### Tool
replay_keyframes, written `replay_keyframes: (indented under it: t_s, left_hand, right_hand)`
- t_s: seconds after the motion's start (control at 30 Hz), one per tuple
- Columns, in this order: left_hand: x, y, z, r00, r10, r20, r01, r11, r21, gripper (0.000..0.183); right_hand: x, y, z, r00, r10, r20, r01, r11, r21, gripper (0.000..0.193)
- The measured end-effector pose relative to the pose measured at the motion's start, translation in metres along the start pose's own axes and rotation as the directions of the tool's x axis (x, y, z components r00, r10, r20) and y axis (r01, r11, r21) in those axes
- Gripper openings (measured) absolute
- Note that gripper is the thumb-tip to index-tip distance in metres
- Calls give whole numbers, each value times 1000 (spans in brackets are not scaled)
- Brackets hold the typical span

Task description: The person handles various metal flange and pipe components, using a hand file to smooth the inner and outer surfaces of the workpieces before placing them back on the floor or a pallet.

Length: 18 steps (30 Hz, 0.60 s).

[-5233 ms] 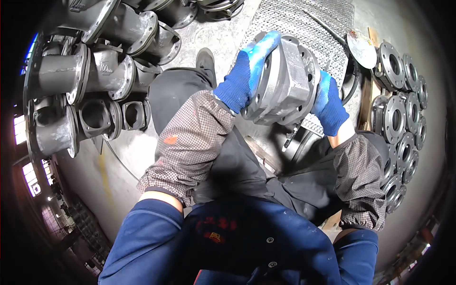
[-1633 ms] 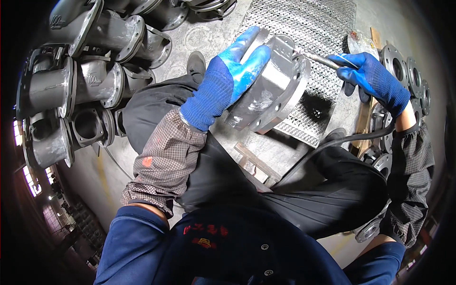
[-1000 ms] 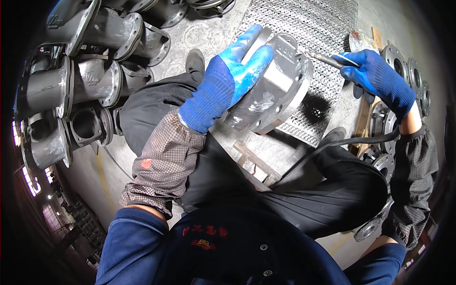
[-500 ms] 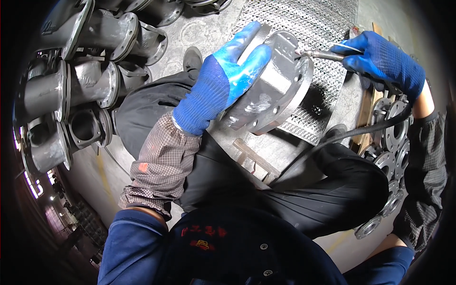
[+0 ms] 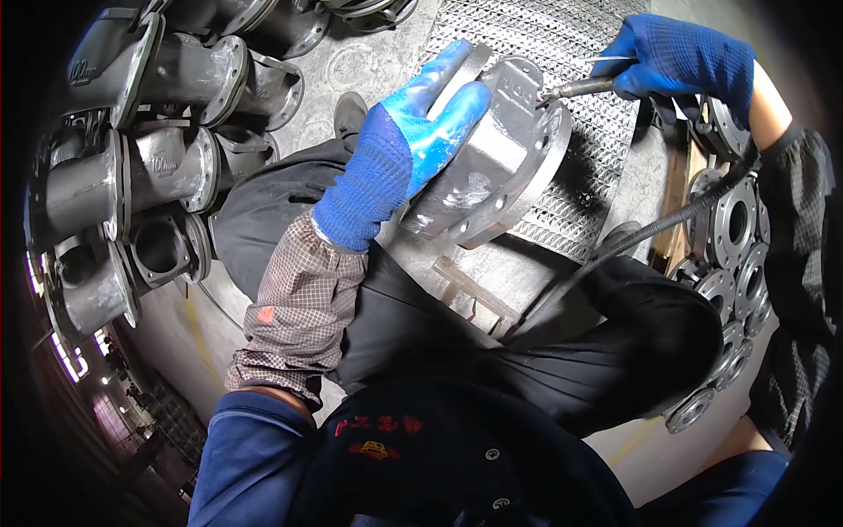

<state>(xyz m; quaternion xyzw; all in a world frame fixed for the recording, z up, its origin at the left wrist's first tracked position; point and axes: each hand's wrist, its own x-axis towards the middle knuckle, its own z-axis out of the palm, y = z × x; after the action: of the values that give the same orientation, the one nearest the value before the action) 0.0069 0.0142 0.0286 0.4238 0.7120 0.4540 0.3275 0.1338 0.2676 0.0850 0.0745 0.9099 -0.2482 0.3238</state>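
Metal grating (image 5: 527, 28) backs the flanged casting (image 5: 493, 158) clasped in the left grip (image 5: 413, 136).

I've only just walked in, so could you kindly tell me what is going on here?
The person's blue-gloved left hand grips a dark grey flanged casting at one end. The blue-gloved right hand holds a slim metal tool, its tip at the casting's upper right side; whether it touches is hard to tell. A patterned metal sheet shows beyond the casting. More castings are stacked on the left, and flange rings on the right.
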Motion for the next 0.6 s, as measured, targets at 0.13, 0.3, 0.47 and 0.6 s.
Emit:
replay_keyframes:
  t_s: [0.13,0.3,0.47,0.6]
  left_hand:
    - [2,-3,2,1000,14,-8,-14,1000,-27,48]
    - [1,-1,0,1000,5,5,-5,998,-59,47]
    - [3,-2,-1,999,37,12,-36,999,-15,46]
    - [3,-3,-3,999,32,26,-31,999,-37,46]
  right_hand:
    - [2,-5,-7,998,47,41,-45,998,-39,28]
    - [0,-1,-8,999,36,12,-35,999,-17,28]
    - [-1,1,-7,999,41,3,-41,999,-5,28]
    - [-1,2,-8,999,36,-9,-36,999,3,28]
